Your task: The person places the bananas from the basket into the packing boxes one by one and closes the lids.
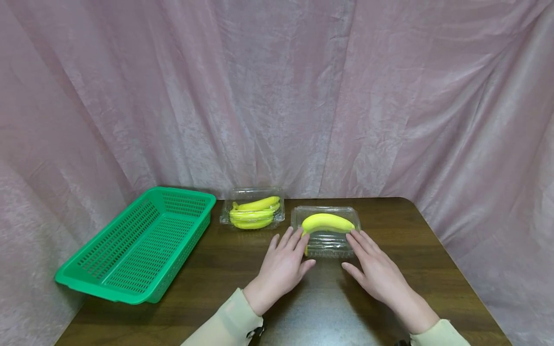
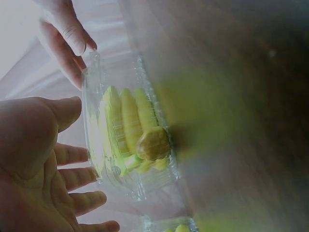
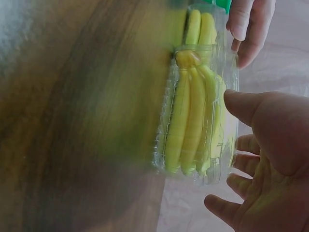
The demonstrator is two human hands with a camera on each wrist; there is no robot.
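Observation:
A clear plastic box [image 1: 330, 248] with a bunch of yellow bananas [image 3: 193, 123] inside stands on the table, its lid apparently down. My left hand [image 1: 282, 265] reaches the box's near left corner with straight, spread fingers. At the near right side, my right hand [image 1: 382, 275] lies with its fingertips on the lid edge. Neither hand curls round anything; both thumbs point inward in front of the box. From the wrist views, the brown stem end [image 2: 153, 143] of the bunch shows through the clear wall.
Behind and to the left is a second clear box [image 1: 242, 194] holding several bananas. A green slotted basket [image 1: 106, 291] stands at the table's left side. The brown wooden table [image 1: 415, 240] ends at a pink curtain [image 1: 277, 96].

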